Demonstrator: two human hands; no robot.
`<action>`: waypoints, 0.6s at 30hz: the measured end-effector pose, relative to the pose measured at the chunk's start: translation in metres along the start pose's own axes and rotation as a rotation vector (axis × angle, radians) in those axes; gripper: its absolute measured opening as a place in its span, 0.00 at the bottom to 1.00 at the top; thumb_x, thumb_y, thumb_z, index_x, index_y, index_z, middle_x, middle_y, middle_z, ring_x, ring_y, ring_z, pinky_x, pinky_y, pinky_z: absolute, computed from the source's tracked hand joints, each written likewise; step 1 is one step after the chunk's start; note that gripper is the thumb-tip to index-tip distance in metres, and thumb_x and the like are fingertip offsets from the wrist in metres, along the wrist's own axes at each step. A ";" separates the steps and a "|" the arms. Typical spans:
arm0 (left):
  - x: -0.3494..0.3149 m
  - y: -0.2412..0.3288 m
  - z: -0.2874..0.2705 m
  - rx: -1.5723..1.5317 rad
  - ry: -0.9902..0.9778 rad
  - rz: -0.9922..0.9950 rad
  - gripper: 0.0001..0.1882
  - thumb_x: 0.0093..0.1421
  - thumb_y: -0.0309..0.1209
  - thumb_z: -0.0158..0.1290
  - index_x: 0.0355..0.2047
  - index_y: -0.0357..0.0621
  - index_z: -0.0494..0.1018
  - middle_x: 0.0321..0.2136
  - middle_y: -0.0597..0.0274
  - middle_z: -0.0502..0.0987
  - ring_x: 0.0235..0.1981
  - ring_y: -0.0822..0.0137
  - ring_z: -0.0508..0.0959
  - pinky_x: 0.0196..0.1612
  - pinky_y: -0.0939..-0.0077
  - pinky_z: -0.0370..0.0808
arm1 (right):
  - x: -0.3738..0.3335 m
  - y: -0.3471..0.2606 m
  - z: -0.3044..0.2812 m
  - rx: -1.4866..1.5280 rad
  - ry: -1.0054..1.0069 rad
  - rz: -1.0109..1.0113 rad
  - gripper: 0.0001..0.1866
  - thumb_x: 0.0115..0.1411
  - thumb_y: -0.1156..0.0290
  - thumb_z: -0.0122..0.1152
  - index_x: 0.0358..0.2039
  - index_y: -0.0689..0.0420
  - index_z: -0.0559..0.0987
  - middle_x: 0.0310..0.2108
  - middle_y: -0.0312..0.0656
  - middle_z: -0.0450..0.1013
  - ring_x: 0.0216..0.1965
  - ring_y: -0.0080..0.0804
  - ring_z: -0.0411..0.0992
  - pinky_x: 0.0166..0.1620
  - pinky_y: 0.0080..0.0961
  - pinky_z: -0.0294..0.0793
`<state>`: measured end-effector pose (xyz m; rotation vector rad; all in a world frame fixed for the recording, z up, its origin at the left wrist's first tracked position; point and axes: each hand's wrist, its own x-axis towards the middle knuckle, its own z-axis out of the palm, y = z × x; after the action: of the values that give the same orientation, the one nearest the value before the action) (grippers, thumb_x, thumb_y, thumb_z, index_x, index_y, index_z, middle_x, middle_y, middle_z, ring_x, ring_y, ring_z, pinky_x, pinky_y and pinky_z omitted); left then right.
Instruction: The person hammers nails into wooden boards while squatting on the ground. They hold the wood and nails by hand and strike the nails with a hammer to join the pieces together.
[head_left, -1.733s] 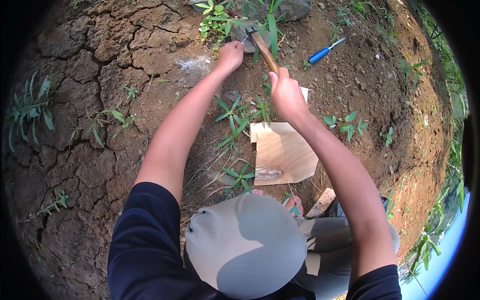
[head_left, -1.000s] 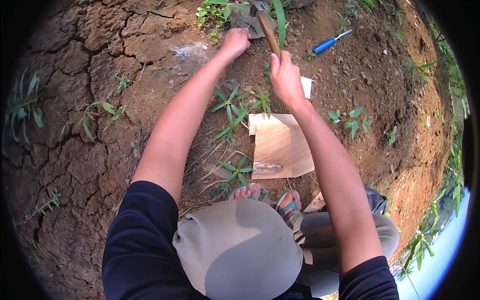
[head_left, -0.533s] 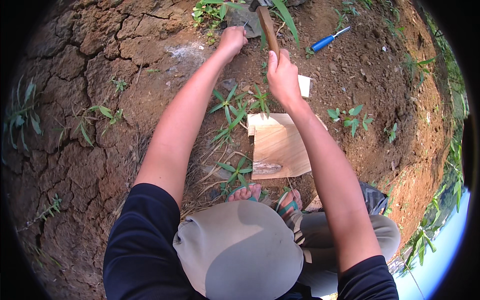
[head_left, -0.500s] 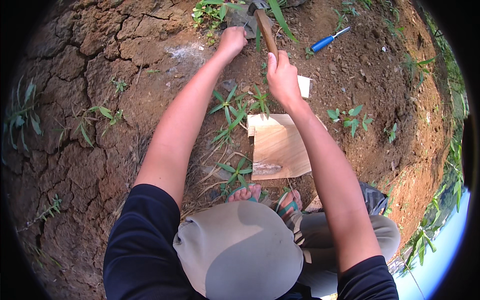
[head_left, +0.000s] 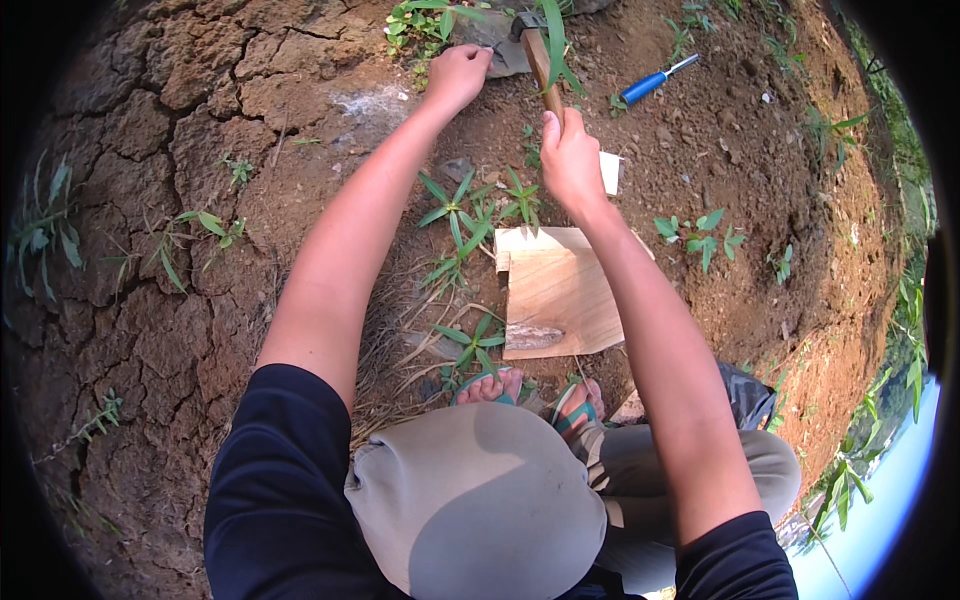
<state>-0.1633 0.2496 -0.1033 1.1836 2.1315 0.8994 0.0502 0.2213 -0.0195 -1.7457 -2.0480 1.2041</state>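
My right hand is wrapped round the wooden handle of a hammer. The hammer's dark metal head lies at the far end, over or on a grey stone, partly behind a long green leaf. Beside that stone, on its left, my left hand is closed in a pinch. A small dark thing shows at its fingertips, too small to make out. To the right of the hammer a chisel-like tool with a blue handle and a slim metal blade lies on the soil.
Pale wooden boards lie on the ground before my sandalled feet, partly under my right forearm. A small white piece shows beside my right wrist. Low weeds grow between my arms. Cracked dry earth spreads to the left.
My right hand and the hammer have shifted slightly right and nearer, the hammer head now lower. My left hand has moved a little left, its fingertips more visible.
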 end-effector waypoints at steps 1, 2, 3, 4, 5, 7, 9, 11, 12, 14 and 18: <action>0.001 0.001 -0.002 0.007 -0.027 -0.019 0.21 0.64 0.48 0.51 0.29 0.47 0.84 0.30 0.54 0.84 0.36 0.50 0.83 0.45 0.58 0.77 | -0.001 -0.001 -0.002 0.015 -0.014 -0.001 0.20 0.74 0.55 0.44 0.49 0.62 0.71 0.31 0.67 0.77 0.38 0.70 0.77 0.41 0.59 0.75; 0.002 0.002 -0.003 0.014 -0.053 -0.037 0.21 0.64 0.48 0.51 0.29 0.47 0.84 0.30 0.54 0.85 0.37 0.50 0.83 0.45 0.58 0.77 | -0.001 -0.002 -0.004 0.029 -0.029 -0.002 0.20 0.74 0.55 0.44 0.49 0.61 0.71 0.31 0.67 0.77 0.38 0.70 0.77 0.42 0.59 0.75; 0.002 0.002 -0.005 0.016 -0.061 -0.050 0.21 0.64 0.48 0.51 0.29 0.48 0.85 0.31 0.55 0.85 0.37 0.51 0.84 0.45 0.59 0.77 | -0.001 -0.002 -0.003 0.015 -0.028 -0.004 0.20 0.74 0.55 0.44 0.49 0.61 0.71 0.31 0.67 0.77 0.38 0.70 0.77 0.42 0.59 0.75; 0.002 0.003 -0.005 0.017 -0.070 -0.061 0.21 0.64 0.49 0.51 0.30 0.48 0.85 0.31 0.55 0.85 0.37 0.51 0.84 0.46 0.59 0.77 | 0.000 0.000 -0.001 0.001 -0.024 -0.005 0.20 0.74 0.55 0.43 0.49 0.61 0.71 0.31 0.67 0.77 0.38 0.70 0.77 0.42 0.59 0.75; 0.003 0.004 -0.006 0.019 -0.080 -0.071 0.20 0.64 0.49 0.51 0.30 0.48 0.85 0.31 0.55 0.85 0.38 0.51 0.84 0.46 0.59 0.77 | 0.002 0.001 0.001 -0.013 -0.021 -0.005 0.20 0.74 0.55 0.43 0.49 0.61 0.70 0.31 0.67 0.77 0.38 0.70 0.77 0.42 0.59 0.75; 0.005 0.005 -0.007 0.033 -0.085 -0.077 0.20 0.64 0.48 0.52 0.31 0.48 0.85 0.32 0.56 0.85 0.38 0.52 0.84 0.45 0.60 0.78 | 0.003 0.003 0.003 -0.060 -0.025 -0.040 0.20 0.74 0.56 0.43 0.49 0.61 0.70 0.31 0.68 0.77 0.38 0.71 0.77 0.42 0.60 0.75; 0.005 0.004 -0.007 0.033 -0.062 -0.069 0.19 0.63 0.49 0.54 0.32 0.48 0.85 0.32 0.55 0.85 0.38 0.52 0.84 0.45 0.61 0.78 | 0.006 0.003 0.003 -0.083 -0.034 -0.059 0.20 0.74 0.56 0.43 0.48 0.62 0.69 0.32 0.69 0.77 0.38 0.71 0.76 0.43 0.60 0.75; 0.004 0.004 -0.009 0.019 -0.016 -0.041 0.19 0.62 0.49 0.55 0.34 0.47 0.85 0.33 0.54 0.85 0.38 0.51 0.84 0.45 0.61 0.78 | 0.008 -0.003 0.001 -0.080 -0.043 -0.060 0.19 0.74 0.56 0.42 0.48 0.62 0.67 0.33 0.69 0.77 0.39 0.72 0.76 0.45 0.61 0.74; 0.003 0.003 -0.012 0.044 0.000 -0.060 0.19 0.62 0.49 0.56 0.34 0.47 0.84 0.33 0.53 0.85 0.39 0.50 0.84 0.45 0.61 0.78 | 0.008 -0.002 0.001 -0.093 -0.048 -0.050 0.19 0.74 0.56 0.42 0.47 0.62 0.67 0.33 0.69 0.77 0.40 0.72 0.76 0.45 0.62 0.74; 0.003 0.003 -0.016 0.089 0.035 -0.091 0.20 0.62 0.49 0.57 0.35 0.45 0.84 0.34 0.51 0.85 0.39 0.49 0.84 0.46 0.60 0.78 | 0.011 -0.003 -0.001 -0.121 -0.051 -0.033 0.19 0.74 0.56 0.42 0.47 0.62 0.66 0.35 0.70 0.77 0.41 0.72 0.75 0.47 0.62 0.73; 0.003 -0.002 -0.017 0.035 0.051 -0.052 0.21 0.62 0.50 0.56 0.39 0.45 0.83 0.35 0.49 0.84 0.41 0.48 0.84 0.47 0.58 0.78 | 0.011 -0.001 0.000 -0.142 -0.056 -0.034 0.19 0.74 0.57 0.42 0.48 0.62 0.66 0.36 0.70 0.77 0.42 0.72 0.75 0.48 0.61 0.73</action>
<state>-0.1780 0.2460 -0.0946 1.1278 2.2165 0.8816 0.0463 0.2312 -0.0222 -1.7489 -2.2364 1.1350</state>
